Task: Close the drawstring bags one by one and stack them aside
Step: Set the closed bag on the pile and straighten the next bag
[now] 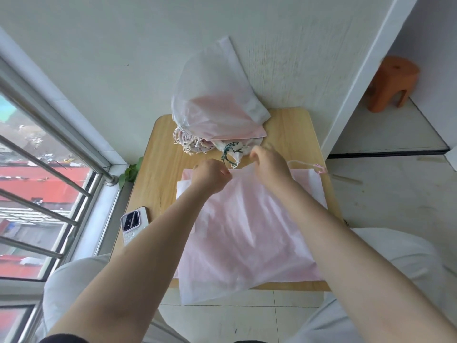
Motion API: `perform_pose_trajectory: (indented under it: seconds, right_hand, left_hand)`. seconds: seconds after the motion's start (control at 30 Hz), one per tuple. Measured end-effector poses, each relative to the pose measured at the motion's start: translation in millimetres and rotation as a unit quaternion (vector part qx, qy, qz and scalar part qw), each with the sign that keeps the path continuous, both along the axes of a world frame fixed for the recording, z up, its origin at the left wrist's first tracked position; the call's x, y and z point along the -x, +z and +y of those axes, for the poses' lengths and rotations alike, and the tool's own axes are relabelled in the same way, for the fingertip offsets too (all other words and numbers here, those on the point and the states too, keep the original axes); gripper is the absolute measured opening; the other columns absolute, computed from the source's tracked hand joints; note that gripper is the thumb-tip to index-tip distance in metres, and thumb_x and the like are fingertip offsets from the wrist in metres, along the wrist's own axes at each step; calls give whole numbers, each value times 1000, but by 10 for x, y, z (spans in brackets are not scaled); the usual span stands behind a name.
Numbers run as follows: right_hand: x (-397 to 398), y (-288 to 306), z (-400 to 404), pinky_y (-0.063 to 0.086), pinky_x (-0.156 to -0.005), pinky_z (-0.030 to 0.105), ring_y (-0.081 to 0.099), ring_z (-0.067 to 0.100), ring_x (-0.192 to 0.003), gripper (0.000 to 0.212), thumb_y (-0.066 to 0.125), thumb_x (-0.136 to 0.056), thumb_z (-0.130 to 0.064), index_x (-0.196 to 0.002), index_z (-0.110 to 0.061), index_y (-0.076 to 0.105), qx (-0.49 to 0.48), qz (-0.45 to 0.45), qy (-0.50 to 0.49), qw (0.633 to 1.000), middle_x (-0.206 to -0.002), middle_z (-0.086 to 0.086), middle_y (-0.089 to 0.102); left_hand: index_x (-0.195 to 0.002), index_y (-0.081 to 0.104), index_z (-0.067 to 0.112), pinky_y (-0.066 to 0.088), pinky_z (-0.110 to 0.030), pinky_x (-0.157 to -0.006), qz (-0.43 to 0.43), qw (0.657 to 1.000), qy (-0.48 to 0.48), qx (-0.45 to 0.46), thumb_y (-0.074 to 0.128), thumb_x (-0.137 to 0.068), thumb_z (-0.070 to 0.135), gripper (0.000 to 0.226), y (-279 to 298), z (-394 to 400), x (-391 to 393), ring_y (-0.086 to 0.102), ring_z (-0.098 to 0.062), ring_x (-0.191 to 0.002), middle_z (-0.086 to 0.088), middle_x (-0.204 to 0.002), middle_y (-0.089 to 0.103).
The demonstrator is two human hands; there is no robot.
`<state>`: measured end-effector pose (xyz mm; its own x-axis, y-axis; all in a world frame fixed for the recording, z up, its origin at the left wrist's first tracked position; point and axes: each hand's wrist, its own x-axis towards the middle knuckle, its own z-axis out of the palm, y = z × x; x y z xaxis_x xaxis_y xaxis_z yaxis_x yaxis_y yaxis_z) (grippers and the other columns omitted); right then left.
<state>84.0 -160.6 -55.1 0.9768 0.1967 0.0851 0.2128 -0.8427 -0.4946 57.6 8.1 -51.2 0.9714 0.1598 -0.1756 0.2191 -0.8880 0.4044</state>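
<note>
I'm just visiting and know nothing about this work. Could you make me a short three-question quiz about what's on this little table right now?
1. True or false: both hands, left and right, grip the top edge of the pink bag.
2. Where is the pile of bags? A) far side of the table, against the wall B) on the floor
3. Fill in: near the left forearm lies a ____.

Key: 1 true; 2 A; 3 phone.

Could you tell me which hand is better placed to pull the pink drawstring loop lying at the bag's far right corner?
Right, probably: the right hand is beside the pink loop; the left hand grips the bag further left.
</note>
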Motion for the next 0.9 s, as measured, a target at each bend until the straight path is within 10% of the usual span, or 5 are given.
perform_pose_trajectory:
  seconds: [0.17,0.3,0.5,0.7,0.9]
  right_hand:
    - [0,105,-91,45,-72,36,60,37,-109,50,57,-91,-12,-133,0,34,1,185,-212,960,-134,21,41]
    - [15,113,-74,48,-52,28,61,28,-58,29,46,-91,-7,-115,6,54,-33,296,-186,936,-72,17,62]
    - [-7,242,187,37,-65,31,52,27,-83,16,48,-93,-9,-82,-14,58,-44,121,-25,991,-90,9,57]
    - [189,251,766,30,-66,26,59,24,-93,16,56,-92,-9,-97,-12,71,-19,75,143,987,-94,4,66]
    - [391,42,1069,45,-79,32,58,32,-102,20,49,-95,-12,-102,-9,68,19,62,156,986,-106,14,64]
  left_hand:
    - [-82,76,13,57,-35,-71,48,995,75,55,62,-80,25,19,21,173,124,68,-26,-77,-6,-81,73]
    - [-75,74,13,44,-22,-53,46,986,113,116,61,-80,16,14,52,284,232,56,-19,-60,-1,-67,63]
    - [-111,66,16,43,-26,-70,238,954,-14,184,68,-87,44,37,286,532,383,61,-14,-79,2,-91,68]
    - [-108,68,13,45,-31,-79,100,861,138,479,41,-98,57,53,354,770,304,60,-15,-85,-2,-100,68]
    - [-89,66,7,50,-28,-72,-39,824,145,547,53,-99,23,23,463,839,375,64,-20,-68,-8,-76,65]
